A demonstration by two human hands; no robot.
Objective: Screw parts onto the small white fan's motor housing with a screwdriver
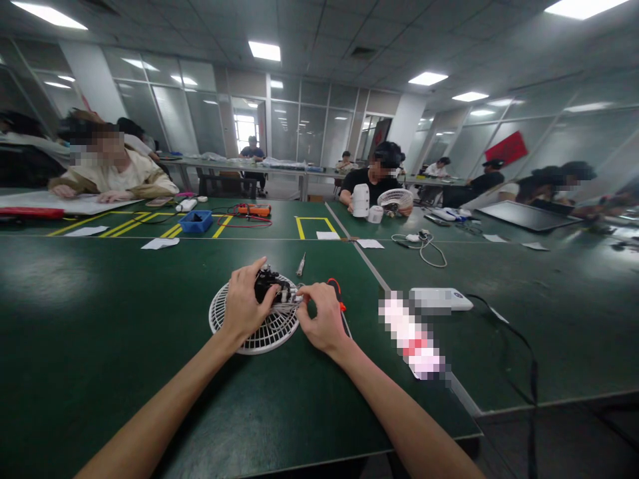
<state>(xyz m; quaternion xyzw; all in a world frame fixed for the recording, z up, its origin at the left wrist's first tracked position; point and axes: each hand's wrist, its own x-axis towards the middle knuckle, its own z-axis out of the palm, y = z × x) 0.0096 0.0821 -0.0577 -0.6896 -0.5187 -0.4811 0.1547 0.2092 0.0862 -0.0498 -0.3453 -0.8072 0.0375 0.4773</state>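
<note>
A round white fan grille (264, 340) lies on the green table in front of me, with a black fan motor (266, 283) and its white fittings and wires on top. My left hand (246, 301) is wrapped round the motor from the left, thumb on the near side. On the right, the thumb and forefinger of my right hand (322, 318) pinch together at the white wires (287, 306) beside the motor; what exactly lies between them is too small to tell. Just beyond the grille is a small clear-handled screwdriver (301, 265). A red-orange lead (335, 287) is partly hidden behind my right hand.
A blurred-out phone-like object (412, 336) and a white power bank-like case (439, 299) with a black cable lie to the right. Farther off are a blue bin (196, 221), an orange meter (254, 210) and a white cable (432, 249). Across the table a person handles another fan (394, 198).
</note>
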